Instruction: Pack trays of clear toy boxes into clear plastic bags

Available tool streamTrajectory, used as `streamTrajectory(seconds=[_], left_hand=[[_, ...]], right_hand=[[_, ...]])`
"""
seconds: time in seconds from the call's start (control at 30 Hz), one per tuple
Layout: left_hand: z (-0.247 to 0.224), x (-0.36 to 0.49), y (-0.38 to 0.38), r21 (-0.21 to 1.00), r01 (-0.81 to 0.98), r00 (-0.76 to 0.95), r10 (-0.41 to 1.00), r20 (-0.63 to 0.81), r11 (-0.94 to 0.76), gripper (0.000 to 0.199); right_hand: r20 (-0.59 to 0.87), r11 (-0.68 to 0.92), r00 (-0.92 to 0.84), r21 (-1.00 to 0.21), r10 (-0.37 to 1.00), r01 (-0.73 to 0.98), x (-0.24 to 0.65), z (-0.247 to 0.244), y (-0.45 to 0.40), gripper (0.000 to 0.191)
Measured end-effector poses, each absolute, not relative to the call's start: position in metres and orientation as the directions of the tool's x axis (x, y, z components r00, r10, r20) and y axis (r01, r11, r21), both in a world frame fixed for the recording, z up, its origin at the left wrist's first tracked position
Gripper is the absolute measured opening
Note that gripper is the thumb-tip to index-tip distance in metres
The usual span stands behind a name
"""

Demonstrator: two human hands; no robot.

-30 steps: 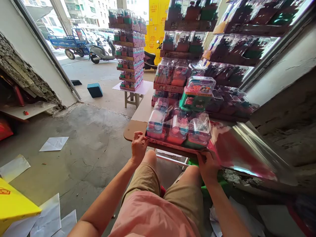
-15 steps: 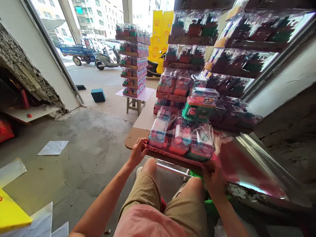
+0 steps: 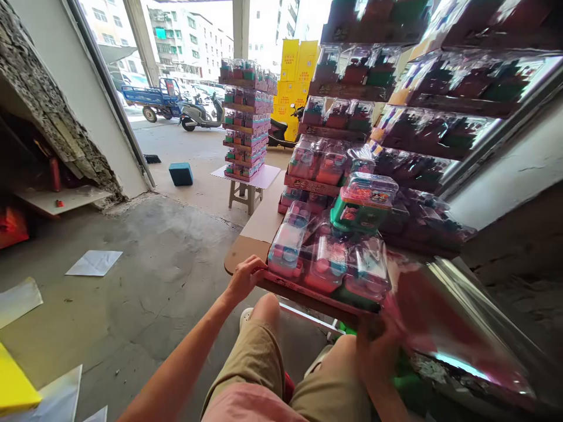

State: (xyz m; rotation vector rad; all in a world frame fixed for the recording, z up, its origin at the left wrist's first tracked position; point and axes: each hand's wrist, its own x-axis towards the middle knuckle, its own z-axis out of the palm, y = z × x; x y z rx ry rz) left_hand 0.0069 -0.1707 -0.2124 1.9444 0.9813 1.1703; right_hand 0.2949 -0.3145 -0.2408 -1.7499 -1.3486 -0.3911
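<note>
A shallow pink tray (image 3: pixel 308 291) holding several clear-lidded plastic boxes sits at the near edge of the brown table (image 3: pixel 240 255). My left hand (image 3: pixel 246 276) is closed on the tray's front left corner. Below the tray's front right corner is my right hand (image 3: pixel 379 337), dark and blurred; what its fingers do there cannot be made out. A green box with a clear lid (image 3: pixel 363 202) rests on top, toward the back of the tray. Clear plastic film (image 3: pixel 457 316) spreads out at the right, beside the tray.
Tall stacks of filled trays (image 3: pixel 347 88) rise behind the table and to the right. Farther off, another stack (image 3: pixel 246 123) stands on a stool (image 3: pixel 246 196). A blue block (image 3: pixel 180 174) and white paper sheets (image 3: pixel 94 262) lie on the floor.
The whole view has shifted, so the stacks and tray appear lower and slightly to the right. My left hand stays at the tray's corner; my right hand appears lower and more blurred.
</note>
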Motion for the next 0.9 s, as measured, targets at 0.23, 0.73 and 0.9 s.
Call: streamTrajectory(seconds=[0.23, 0.73, 0.9], left_hand=[[-0.212, 0.024, -0.182, 0.783, 0.385, 0.171, 0.871, 0.460, -0.489, 0.013], [-0.211, 0.011, -0.175, 0.735, 0.322, 0.349, 0.796, 0.494, -0.597, 0.014], [-0.218, 0.027, -0.184, 0.708, 0.497, 0.151, 0.853, 0.500, -0.502, 0.022]], right_hand=[[0.574, 0.364, -0.462, 0.286, 0.676, 0.887, 0.195, -0.238, -0.277, 0.041], [0.692, -0.008, 0.076, -0.101, 0.718, 0.995, 0.309, -0.257, -0.337, 0.052], [0.753, -0.104, 0.362, -0.369, 0.550, 0.924, 0.280, -0.221, -0.305, 0.067]])
